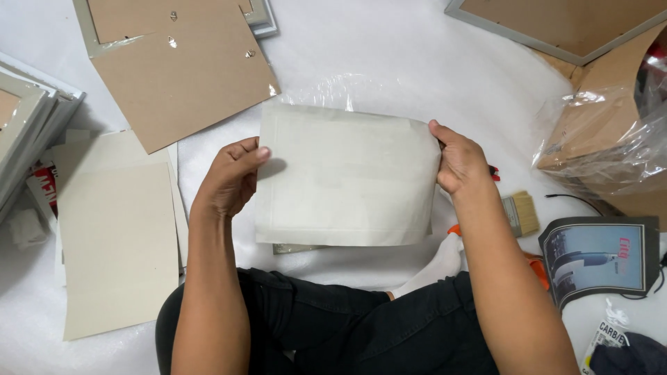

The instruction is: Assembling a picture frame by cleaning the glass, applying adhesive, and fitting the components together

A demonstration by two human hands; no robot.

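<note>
I hold a pale grey-white sheet of paper [347,177] flat in front of me over my lap. My left hand [231,177] pinches its left edge and my right hand [458,161] grips its right edge. A faint rectangular outline shows through the sheet. A thin clear plastic film [333,89] lies on the white surface just behind it. The corner of something flat and grey [295,248] peeks out under the sheet's lower edge.
Beige card sheets [118,236] lie at left, with a brown backing board [180,73] and stacked grey frames [28,118] beyond. At right sit a paintbrush [521,214], a printed photo card [601,258], a cardboard box in plastic [611,132] and another frame [556,28].
</note>
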